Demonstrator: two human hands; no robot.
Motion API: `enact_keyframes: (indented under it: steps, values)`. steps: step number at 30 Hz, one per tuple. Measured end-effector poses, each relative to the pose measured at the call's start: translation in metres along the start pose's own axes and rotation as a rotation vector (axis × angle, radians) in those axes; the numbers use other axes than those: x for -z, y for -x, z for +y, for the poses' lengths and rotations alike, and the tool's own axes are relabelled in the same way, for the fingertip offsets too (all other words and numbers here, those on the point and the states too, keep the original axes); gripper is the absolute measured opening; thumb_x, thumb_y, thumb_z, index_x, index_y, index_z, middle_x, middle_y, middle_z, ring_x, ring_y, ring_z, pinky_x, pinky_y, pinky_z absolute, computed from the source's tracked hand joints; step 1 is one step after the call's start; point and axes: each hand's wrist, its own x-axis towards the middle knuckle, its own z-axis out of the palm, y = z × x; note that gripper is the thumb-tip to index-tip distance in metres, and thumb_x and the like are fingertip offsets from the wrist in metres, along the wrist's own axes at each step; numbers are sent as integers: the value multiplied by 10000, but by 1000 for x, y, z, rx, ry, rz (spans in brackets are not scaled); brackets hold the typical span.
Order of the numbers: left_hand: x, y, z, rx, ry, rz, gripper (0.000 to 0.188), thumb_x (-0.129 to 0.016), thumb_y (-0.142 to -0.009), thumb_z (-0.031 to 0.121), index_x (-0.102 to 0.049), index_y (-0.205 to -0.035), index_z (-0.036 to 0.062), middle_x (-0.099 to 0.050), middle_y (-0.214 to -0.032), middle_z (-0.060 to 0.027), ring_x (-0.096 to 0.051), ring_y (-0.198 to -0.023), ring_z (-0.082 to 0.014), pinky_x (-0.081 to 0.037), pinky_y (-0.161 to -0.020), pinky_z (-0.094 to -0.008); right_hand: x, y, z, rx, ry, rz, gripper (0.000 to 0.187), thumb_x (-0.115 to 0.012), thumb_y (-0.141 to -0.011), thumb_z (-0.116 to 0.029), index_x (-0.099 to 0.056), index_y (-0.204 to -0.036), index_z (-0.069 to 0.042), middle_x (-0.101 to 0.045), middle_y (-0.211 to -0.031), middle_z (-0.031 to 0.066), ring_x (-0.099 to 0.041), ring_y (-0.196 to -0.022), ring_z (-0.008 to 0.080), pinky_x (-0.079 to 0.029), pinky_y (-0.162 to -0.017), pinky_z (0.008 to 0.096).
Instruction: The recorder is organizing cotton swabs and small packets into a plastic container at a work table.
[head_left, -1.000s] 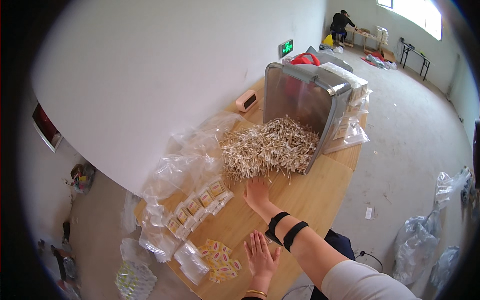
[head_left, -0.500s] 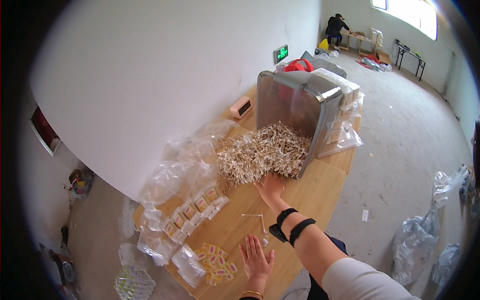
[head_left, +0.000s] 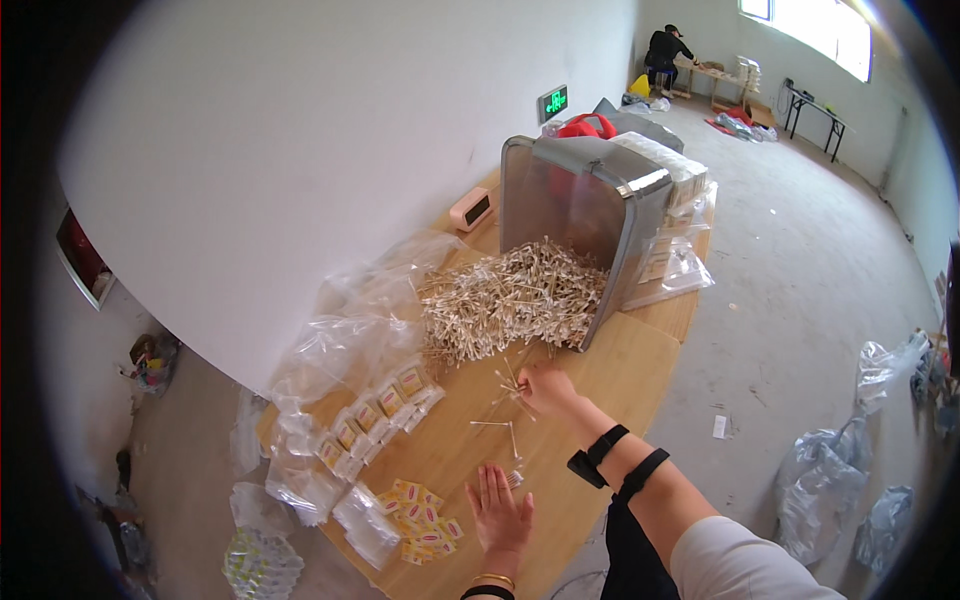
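My right hand (head_left: 546,388) is closed around a small bunch of cotton swabs (head_left: 509,384), whose tips fan out past the fingers just in front of a big swab pile (head_left: 510,305). That heap spills from a grey translucent bin (head_left: 565,205) lying on its side. Flat on the wooden table, fingers stretched, rests my left hand (head_left: 499,522). Several swab ends show beside its fingertips. Two loose swabs (head_left: 494,424) lie between the hands. Left of my left hand are scattered yellow-and-white cards (head_left: 420,520) and empty clear bags (head_left: 366,525).
A row of clear bags with yellow cards (head_left: 372,420) and crumpled plastic film (head_left: 360,335) line the left side. A pink clock (head_left: 470,209) stands by the wall. Stacked packs (head_left: 670,165) sit beyond the bin. Plastic bags (head_left: 825,480) lie on the floor; a person (head_left: 665,52) sits far back.
My right hand has drawn back from the pile's edge toward me and closed on a bunch of swabs. My left hand stays flat on the table. The view has shifted slightly.
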Motion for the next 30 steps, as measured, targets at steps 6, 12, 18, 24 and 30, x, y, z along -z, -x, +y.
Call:
enact_keyframes:
  steps: [6, 12, 18, 24, 30]
  values:
    - [1, 0, 1, -15, -58, -48, 790, -439, -968, 460, -229, -1532, -51, -212, -1627, -184, -148, -1527, -297, -43, -1241, -524, -14, 46, 1, 159, -30, 237, 545, -731, -779, -423, -626, -1222, -126, -572, -1211, 158, -521, -1135, 368, -417, -976, 455]
    - [7, -1, 2, -7, -32, -68, 774, -426, -981, 454, -214, -1542, -34, -199, -1632, -178, -144, -1528, -294, -49, -1241, -525, -12, 46, -26, 161, 121, 211, 1030, -820, -649, -589, -431, -1436, -50, -502, -1284, 171, -445, -1215, 359, -365, -1011, 469]
    - [5, 0, 2, -15, 38, -17, 753, -423, -983, 465, -266, -1523, -37, -252, -1612, -186, -179, -1519, -305, -72, -1234, -541, -26, 27, -34, 225, -6, 170, 808, -836, -674, -443, -533, -1342, -103, -521, -1224, 159, -474, -1191, 362, -378, -990, 463]
    - [4, 0, 2, -23, 17, -2, 750, -405, -989, 478, -284, -1514, -44, -271, -1604, -183, -195, -1515, -295, -62, -1234, -545, -37, 28, -27, 350, -163, 162, 409, -768, -752, -218, -638, -1133, -143, -559, -1140, 140, -547, -1104, 348, -437, -912, 461]
    - [7, 1, -2, -24, -5, -5, 747, -464, -972, 429, -273, -1515, -47, -262, -1602, -200, -187, -1515, -314, -87, -1231, -545, -40, 26, -41, 307, -194, 369, 445, -773, -772, -236, -618, -1166, -99, -559, -1146, 144, -551, -1094, 359, -443, -916, 468]
